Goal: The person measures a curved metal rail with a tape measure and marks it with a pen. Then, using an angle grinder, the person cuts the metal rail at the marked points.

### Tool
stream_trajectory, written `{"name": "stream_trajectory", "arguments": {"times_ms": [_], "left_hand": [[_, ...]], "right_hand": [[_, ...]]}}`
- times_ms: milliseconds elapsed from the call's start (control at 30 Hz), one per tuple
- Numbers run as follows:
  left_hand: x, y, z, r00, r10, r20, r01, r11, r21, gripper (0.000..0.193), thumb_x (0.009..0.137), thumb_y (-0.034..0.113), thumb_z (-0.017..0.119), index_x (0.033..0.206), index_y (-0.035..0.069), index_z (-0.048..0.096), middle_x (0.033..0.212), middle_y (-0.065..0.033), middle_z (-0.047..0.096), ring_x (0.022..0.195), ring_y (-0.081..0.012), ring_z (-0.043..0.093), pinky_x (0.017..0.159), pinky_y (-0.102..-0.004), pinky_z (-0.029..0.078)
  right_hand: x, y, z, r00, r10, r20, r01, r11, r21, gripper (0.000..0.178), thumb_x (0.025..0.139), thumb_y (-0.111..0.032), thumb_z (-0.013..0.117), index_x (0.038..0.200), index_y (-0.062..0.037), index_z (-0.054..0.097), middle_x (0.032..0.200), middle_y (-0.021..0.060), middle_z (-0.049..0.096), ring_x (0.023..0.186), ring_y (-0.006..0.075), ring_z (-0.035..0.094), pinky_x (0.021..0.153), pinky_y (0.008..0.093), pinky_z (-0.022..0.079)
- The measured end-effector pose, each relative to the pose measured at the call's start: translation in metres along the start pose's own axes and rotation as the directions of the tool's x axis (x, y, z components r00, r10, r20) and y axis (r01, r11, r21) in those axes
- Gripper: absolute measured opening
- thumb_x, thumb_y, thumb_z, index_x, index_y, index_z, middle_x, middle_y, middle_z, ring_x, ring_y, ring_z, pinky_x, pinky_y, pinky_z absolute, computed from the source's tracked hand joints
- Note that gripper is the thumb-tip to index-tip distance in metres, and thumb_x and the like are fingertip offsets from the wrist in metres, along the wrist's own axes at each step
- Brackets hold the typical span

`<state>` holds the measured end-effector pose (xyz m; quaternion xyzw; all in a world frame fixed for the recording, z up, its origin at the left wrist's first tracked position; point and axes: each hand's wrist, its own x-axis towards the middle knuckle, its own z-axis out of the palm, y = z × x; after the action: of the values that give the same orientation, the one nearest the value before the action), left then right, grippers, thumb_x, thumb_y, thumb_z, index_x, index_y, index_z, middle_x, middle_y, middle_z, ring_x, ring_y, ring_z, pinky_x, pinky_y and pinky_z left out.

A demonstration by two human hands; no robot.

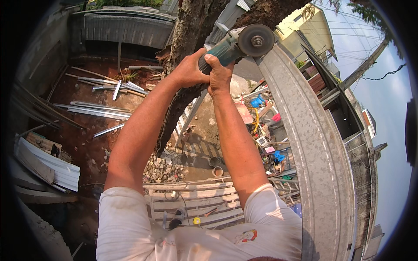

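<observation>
Both my arms stretch up and away to an angle grinder (225,49) with a teal body and a dark round disc (252,34). My left hand (188,70) is wrapped round the left side of its body. My right hand (220,75) grips the body close beside it, thumb on top. The disc is at the far end of a long grey metal beam (311,126); whether it touches the beam I cannot tell. Whether the disc is spinning does not show.
A rough tree trunk (188,30) rises just left of the grinder. Under me is a slatted wooden platform (198,198) with a yellow tape measure (197,220). Metal strips (93,108) and rubble (163,169) lie on the ground far below, beside scattered clutter.
</observation>
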<state>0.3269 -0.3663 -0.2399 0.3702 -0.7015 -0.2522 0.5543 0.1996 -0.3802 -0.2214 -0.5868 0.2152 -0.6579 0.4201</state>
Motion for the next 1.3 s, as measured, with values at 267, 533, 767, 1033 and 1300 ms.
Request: {"name": "stream_trajectory", "arguments": {"times_ms": [267,533,767,1033,1300], "left_hand": [[-0.002,-0.009,0.004,1.000,-0.003,0.011,0.003,1.000,-0.006,0.084,0.064,0.038,0.089,0.130,0.002,0.053,0.115,-0.0191,0.065,0.109,-0.0279,0.063,0.095,-0.0425,0.048],[-0.005,-0.011,0.007,1.000,0.005,-0.020,-0.005,1.000,0.005,0.076,0.062,0.036,0.089,0.121,0.003,0.054,0.108,-0.0221,0.069,0.103,-0.0325,0.069,0.090,-0.0429,0.052],[-0.008,-0.016,0.010,0.998,0.046,-0.051,-0.046,0.999,0.001,0.076,0.062,0.036,0.089,0.120,0.003,0.054,0.107,-0.0221,0.069,0.103,-0.0326,0.070,0.088,-0.0428,0.052],[-0.012,-0.006,0.005,0.995,-0.077,0.056,0.078,0.997,-0.016,0.106,0.060,0.042,0.090,0.143,-0.006,0.045,0.132,-0.0257,0.060,0.124,-0.0329,0.059,0.104,-0.0417,0.045],[-0.017,-0.009,0.009,0.994,-0.108,0.033,0.108,0.994,0.013,0.112,0.060,0.044,0.091,0.146,-0.007,0.042,0.135,-0.0274,0.058,0.128,-0.0348,0.057,0.106,-0.0429,0.044]], "right_hand": [[-0.005,0.001,-0.001,1.000,0.014,0.002,-0.014,1.000,-0.003,0.057,0.075,-0.012,0.077,0.126,-0.0050,0.051,0.108,0.0042,0.057,0.098,0.0184,0.061,0.091,0.0340,0.052],[-0.004,0.009,-0.007,1.000,-0.004,0.004,0.004,0.999,-0.035,0.055,0.075,-0.012,0.077,0.123,-0.0051,0.052,0.105,0.0046,0.059,0.096,0.0180,0.062,0.090,0.0337,0.052],[-0.006,0.011,-0.007,1.000,0.013,0.003,-0.013,1.000,-0.017,0.055,0.075,-0.010,0.078,0.124,-0.0053,0.052,0.104,0.0045,0.061,0.095,0.0183,0.063,0.090,0.0340,0.052],[-0.011,0.009,-0.008,0.999,0.031,0.010,-0.031,1.000,-0.004,0.056,0.076,-0.009,0.077,0.126,-0.0063,0.052,0.104,0.0045,0.060,0.094,0.0184,0.063,0.089,0.0338,0.053],[-0.013,0.016,-0.013,0.999,0.030,0.028,-0.029,0.999,-0.021,0.058,0.076,-0.008,0.076,0.128,-0.0067,0.050,0.104,0.0044,0.060,0.094,0.0182,0.063,0.089,0.0335,0.053]]}}
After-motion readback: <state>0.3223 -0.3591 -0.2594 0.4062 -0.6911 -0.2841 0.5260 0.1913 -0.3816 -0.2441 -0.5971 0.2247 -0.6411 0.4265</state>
